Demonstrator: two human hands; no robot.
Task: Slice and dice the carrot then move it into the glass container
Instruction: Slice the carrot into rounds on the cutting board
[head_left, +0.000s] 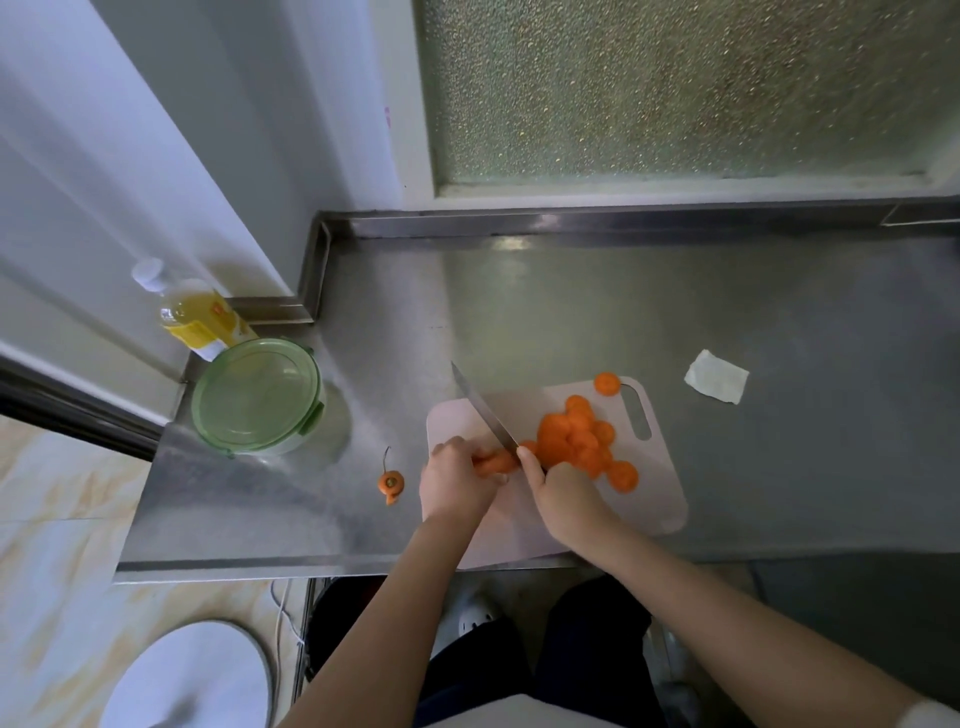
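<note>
Left grip (457, 483) curls round the short carrot stub (496, 461) on the pale cutting board (660, 499), while the right grip (563, 493) wraps the handle of a knife (483, 408), its blade set against the stub. Firm, light and round, the stub looks liable to roll and is best held at the end away from the blade, fingertips tucked back. Cut rounds (571, 441) lie heaped just beside it. Well apart on the steel counter (675, 301), the glass container (257, 395) sits lidded.
</note>
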